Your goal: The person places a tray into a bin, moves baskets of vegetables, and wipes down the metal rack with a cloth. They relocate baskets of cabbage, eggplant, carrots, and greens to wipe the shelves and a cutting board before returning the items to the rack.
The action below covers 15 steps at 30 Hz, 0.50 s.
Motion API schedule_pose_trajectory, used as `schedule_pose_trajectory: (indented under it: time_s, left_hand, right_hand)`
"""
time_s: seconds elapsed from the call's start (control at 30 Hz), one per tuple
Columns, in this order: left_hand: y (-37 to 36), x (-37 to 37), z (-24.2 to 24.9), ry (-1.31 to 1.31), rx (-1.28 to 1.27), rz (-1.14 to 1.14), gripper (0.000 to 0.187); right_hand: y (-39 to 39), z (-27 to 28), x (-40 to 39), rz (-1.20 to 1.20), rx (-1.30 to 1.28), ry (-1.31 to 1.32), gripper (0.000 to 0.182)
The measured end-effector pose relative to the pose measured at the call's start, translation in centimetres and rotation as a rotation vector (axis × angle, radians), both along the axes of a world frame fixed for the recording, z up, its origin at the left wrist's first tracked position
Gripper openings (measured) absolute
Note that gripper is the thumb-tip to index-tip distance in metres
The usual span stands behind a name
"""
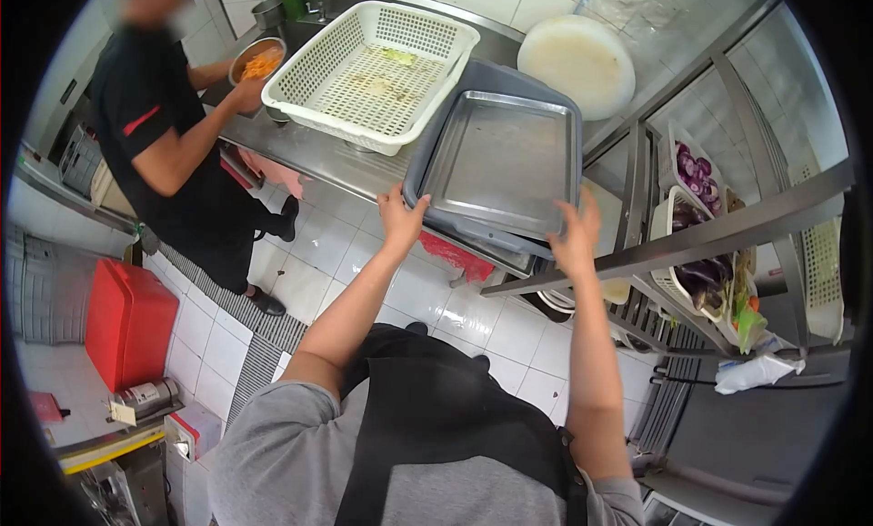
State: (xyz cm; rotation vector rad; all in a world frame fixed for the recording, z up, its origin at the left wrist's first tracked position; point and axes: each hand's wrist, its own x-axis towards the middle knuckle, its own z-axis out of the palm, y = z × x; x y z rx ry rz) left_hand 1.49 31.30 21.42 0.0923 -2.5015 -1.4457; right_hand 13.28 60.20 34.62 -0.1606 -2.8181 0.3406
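We held a stack of trays with both hands at the near edge of the stainless steel counter (314, 158). Our left hand (401, 219) gripped the near left corner of the grey plastic tray (426, 153), fingers curled over its rim. Our right hand (577, 237) was closed on the near right edge of the same stack. On top of the grey tray lay a metal baking tray (502, 162), shallow and bare, tilted a little toward us along with the one beneath it. The stack rested partly on the counter and stuck out past its front edge.

Just beside the trays, further back on the counter, sat a white perforated plastic basket (373, 71) with a few scraps of greens in it. A round white cutting board (576, 60) leaned behind the trays against the tiled wall.

To our right stood a metal shelving rack (691, 240) holding white baskets, one with red onions (696, 176) and one below with aubergines (705, 276).

Across the counter to the left, another person in a black shirt (145, 108) stood holding a metal bowl of shredded carrot (259, 62). A red plastic bin (127, 321) sat on the white tiled floor well apart from us.
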Motion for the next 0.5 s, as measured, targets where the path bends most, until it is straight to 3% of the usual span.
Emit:
schedule_pose_trajectory:
  time_s: [0.03, 0.1, 0.2, 0.23, 0.3, 0.33, 0.37, 0.4, 0.43, 0.5]
  left_hand:
    - [0.0, 0.5, 0.2, 0.000, -0.001, -0.011, 0.059]
    - [-0.5, 1.1, 0.4, 0.022, 0.093, -0.081, 0.058]
    - [-1.3, 1.0, 0.1, -0.167, 0.307, -0.177, 0.056]
    - [-1.4, 1.0, 0.4, -0.169, 0.307, -0.169, 0.056]
    - [-1.2, 1.2, 2.3, -0.510, 0.806, -0.316, 0.054]
    - [-0.5, 1.5, 3.9, -0.534, 0.864, -0.281, 0.055]
    - [0.5, 1.9, 5.3, -0.557, 0.925, -0.239, 0.057]
    - [1.6, 2.2, 5.8, -0.509, 0.940, -0.267, 0.062]
    - [2.6, 2.7, 6.8, -0.495, 0.956, -0.289, 0.059]
    - [5.3, 3.8, 8.7, -0.294, 0.994, -0.397, 0.055]
  right_hand:
    - [0.1, 0.1, -1.1, -0.011, -0.001, 0.000, 0.066]
    - [-0.2, -0.1, -3.2, -0.003, 0.163, -0.548, 0.081]
    - [-0.3, 0.7, -4.5, 0.074, 0.223, -0.663, 0.081]
    - [-0.5, 0.8, -4.4, 0.082, 0.225, -0.664, 0.081]
    - [-1.1, 1.1, -3.9, 0.050, 0.013, -0.700, 0.076]
    - [-1.7, 1.1, -3.3, 0.075, 0.031, -0.708, 0.076]
    - [-2.6, 1.0, -2.2, 0.202, -0.014, -0.557, 0.070]
    - [-3.3, 0.9, -1.5, 0.335, -0.064, -0.410, 0.064]
    - [-3.9, 0.7, -1.3, 0.381, -0.047, -0.428, 0.064]
    - [-4.7, 0.2, -1.3, 0.310, 0.043, -0.267, 0.052]
